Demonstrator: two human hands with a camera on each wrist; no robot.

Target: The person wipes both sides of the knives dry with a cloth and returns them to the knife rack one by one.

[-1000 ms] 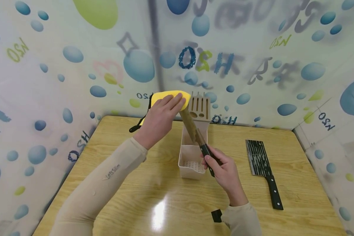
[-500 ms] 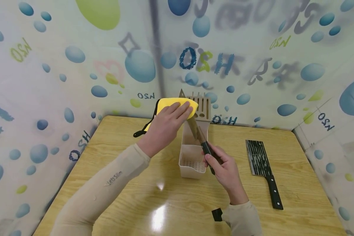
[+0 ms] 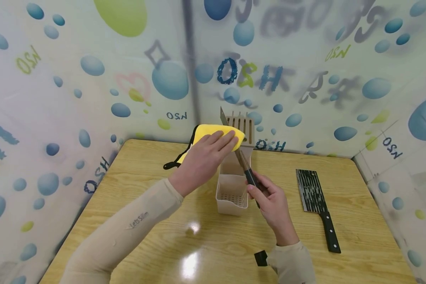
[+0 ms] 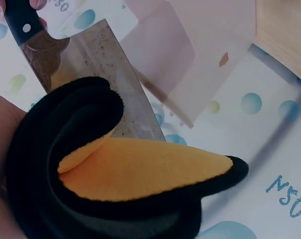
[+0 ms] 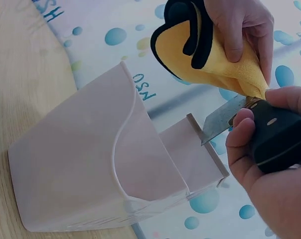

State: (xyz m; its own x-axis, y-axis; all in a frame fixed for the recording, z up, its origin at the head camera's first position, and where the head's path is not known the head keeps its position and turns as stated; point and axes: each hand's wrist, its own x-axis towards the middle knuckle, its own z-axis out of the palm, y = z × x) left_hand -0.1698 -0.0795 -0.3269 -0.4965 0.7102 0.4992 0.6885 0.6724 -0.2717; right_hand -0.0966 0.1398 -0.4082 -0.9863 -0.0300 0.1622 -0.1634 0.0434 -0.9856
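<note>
My right hand (image 3: 273,203) grips the black riveted handle (image 5: 282,144) of a cleaver (image 4: 98,52), its broad blade spotted with brown marks. The blade points up and away over the holder. My left hand (image 3: 200,163) holds a yellow cloth (image 3: 207,129) with black edging, folded against the blade. In the head view the blade's tip (image 3: 223,115) shows beyond the cloth, and the part near the handle shows below it. The right wrist view has the left fingers (image 5: 235,40) pinching the cloth near the handle. The cloth hides the middle of the blade.
Beneath the cleaver stands a pale plastic knife holder (image 3: 231,209) with a perforated bottom and a slotted brown top (image 3: 249,132). A second cleaver (image 3: 311,191) with black streaks lies on the wooden table (image 3: 156,244) at the right. Patterned walls close in behind and at the sides.
My left hand has slid the cloth along the blade toward the handle, right and down in view. The blade's tip, covered before, now sticks out past the cloth. The blade has turned more edge-on.
</note>
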